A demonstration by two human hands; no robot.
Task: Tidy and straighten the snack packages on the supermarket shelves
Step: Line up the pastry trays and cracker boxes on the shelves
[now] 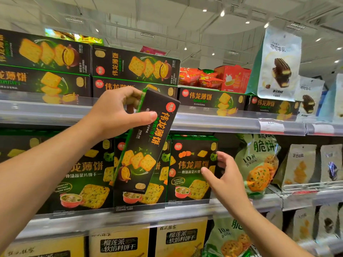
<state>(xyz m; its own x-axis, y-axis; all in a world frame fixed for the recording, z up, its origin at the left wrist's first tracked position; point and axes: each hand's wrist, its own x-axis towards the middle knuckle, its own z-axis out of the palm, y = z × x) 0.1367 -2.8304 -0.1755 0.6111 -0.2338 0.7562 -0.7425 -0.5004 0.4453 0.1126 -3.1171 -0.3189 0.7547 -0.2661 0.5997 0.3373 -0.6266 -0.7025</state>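
One long, narrow black cardboard cracker box (148, 138) with a green edge is held tilted in front of the shelves, its top end leaning right, between the upper and middle shelf levels. It is gripped near its top by the left hand (118, 112), thumb across the printed front and fingers curled behind. The right hand (222, 175) is released, fingers spread and relaxed, and is seen at the right edge of a squarer black box (191, 169) standing on the middle shelf (130, 214); whether it touches cannot be told. Three such squarer boxes are counted there, upright and side by side. On the upper shelf (213, 121), six flat black boxes (135, 65) of the held kind are seen, two pairs stacked at left, two single at right. Soft green crinkled bags (258, 164) are placed to the right. A glossy pale pouch (280, 62) showing chocolate wafers is stood on top.
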